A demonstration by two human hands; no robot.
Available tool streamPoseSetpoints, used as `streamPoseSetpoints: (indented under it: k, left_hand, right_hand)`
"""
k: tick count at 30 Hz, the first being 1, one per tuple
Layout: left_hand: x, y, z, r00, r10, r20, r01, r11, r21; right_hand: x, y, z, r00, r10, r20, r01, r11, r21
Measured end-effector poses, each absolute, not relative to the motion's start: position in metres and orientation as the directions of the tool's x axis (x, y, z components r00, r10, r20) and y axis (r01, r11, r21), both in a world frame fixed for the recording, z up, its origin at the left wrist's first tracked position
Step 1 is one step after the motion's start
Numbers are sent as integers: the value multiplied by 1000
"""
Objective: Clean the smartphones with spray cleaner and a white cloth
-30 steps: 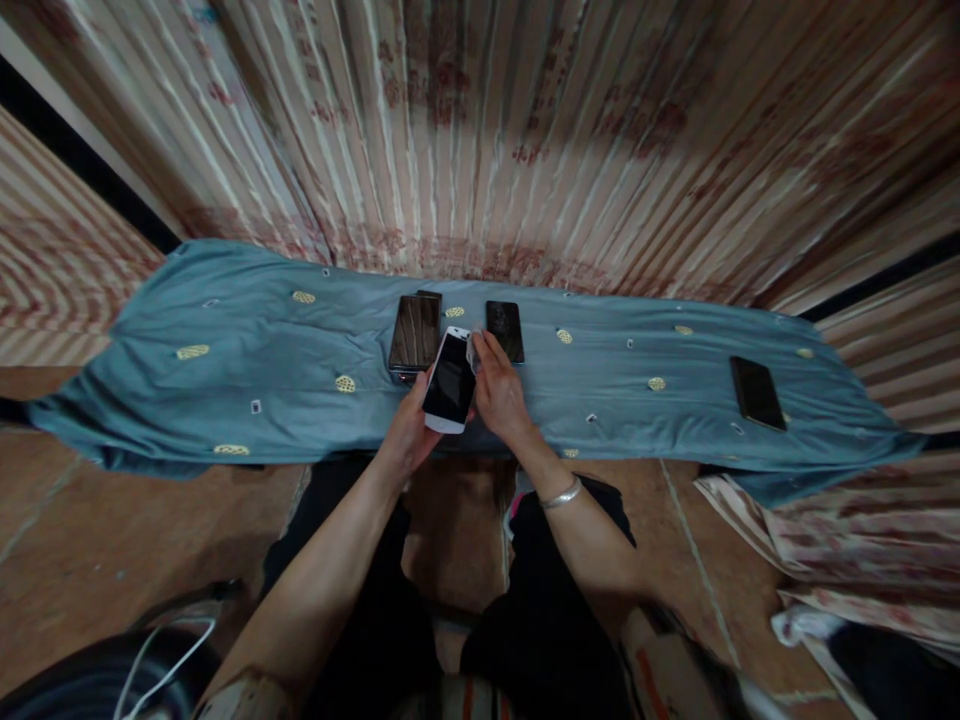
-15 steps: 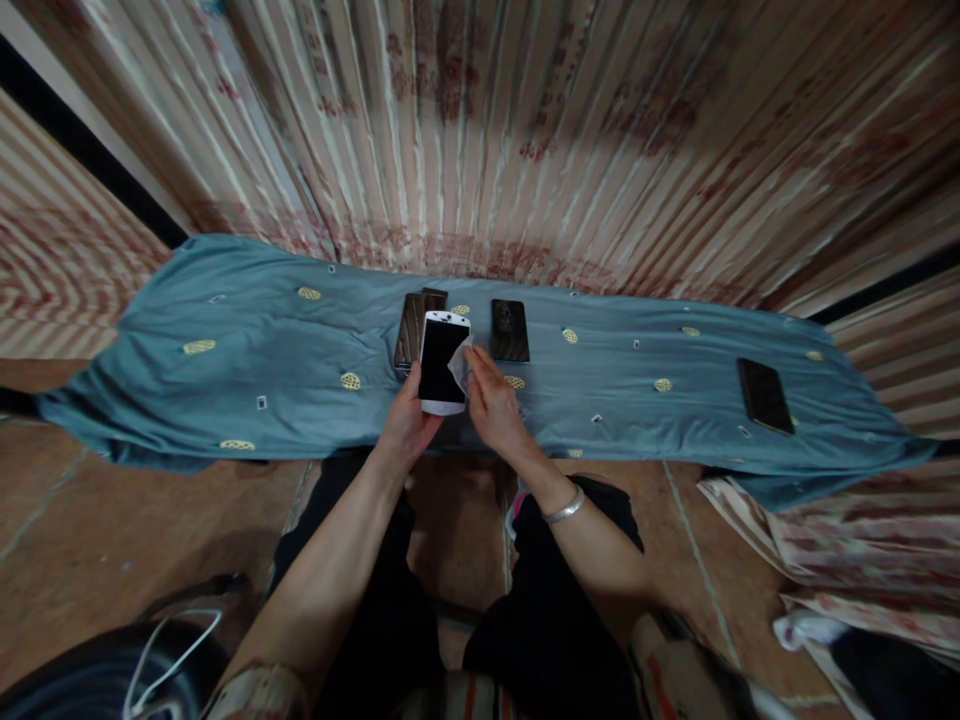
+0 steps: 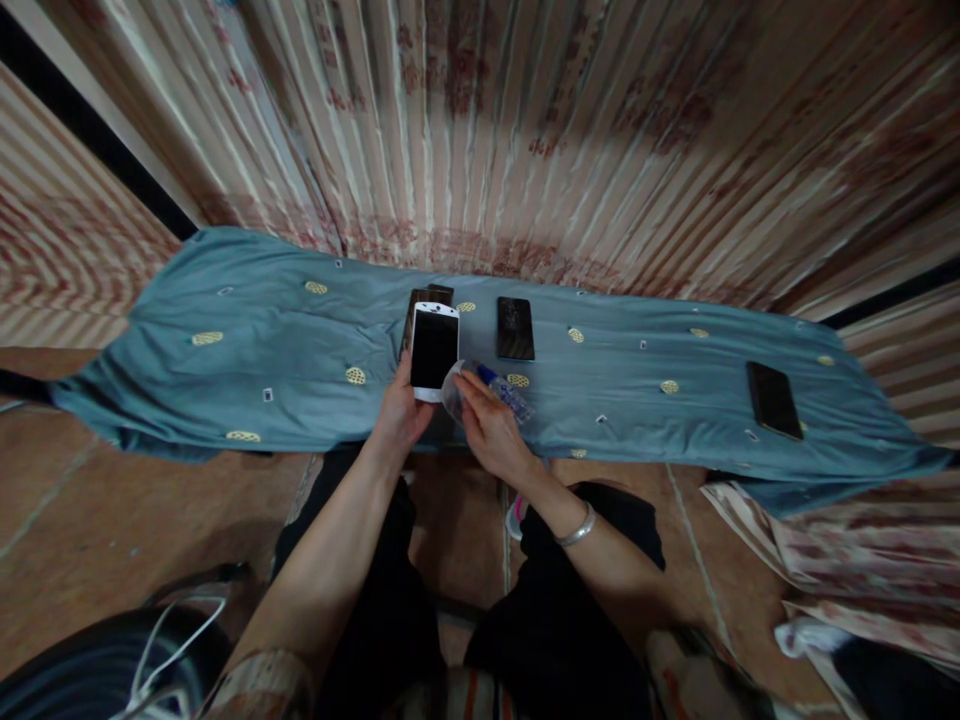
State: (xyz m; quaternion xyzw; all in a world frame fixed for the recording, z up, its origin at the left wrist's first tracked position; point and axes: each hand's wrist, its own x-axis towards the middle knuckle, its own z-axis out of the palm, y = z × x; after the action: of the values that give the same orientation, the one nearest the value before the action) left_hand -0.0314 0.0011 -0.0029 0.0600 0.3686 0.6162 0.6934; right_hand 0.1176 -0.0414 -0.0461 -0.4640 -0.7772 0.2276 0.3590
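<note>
White-framed, dark-screened phone (image 3: 435, 345) sits gripped by left hand (image 3: 400, 412), right hand (image 3: 491, 428) pinching translucent sheet (image 3: 451, 393); cloth (image 3: 300, 360) shows edge at six o'clock, room at nine.

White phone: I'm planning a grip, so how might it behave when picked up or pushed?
The white phone is probably stiff, as it looks flat in the left hand. Its dark screen looks like glass, so it is likely smooth and could crack if dropped. Its flat shape suggests sliding, not rolling, on the blue cloth.
</note>
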Motion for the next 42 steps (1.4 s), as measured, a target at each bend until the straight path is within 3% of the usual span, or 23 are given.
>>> streamPoseSetpoints:
  k: [10, 19, 33, 42]
  left_hand:
    - [-36, 7, -15, 7, 902, -431, -825, 248, 507]
    - [-37, -2, -10, 46, 904, -425, -785, 296, 544]
    - [-30, -13, -4, 114, 872, -477, -785, 373, 495]
    - [-23, -19, -5, 163, 892, -421, -776, 380, 504]
  right_hand:
    - [126, -42, -28, -380, 813, 442, 638, 576, -511]
    - [123, -39, -28, -486, 756, 438, 671, 644, -367]
    - [98, -37, -26, -540, 709, 453, 626, 698, -347]
    - [108, -27, -22, -440, 783, 439, 699, 606, -380]
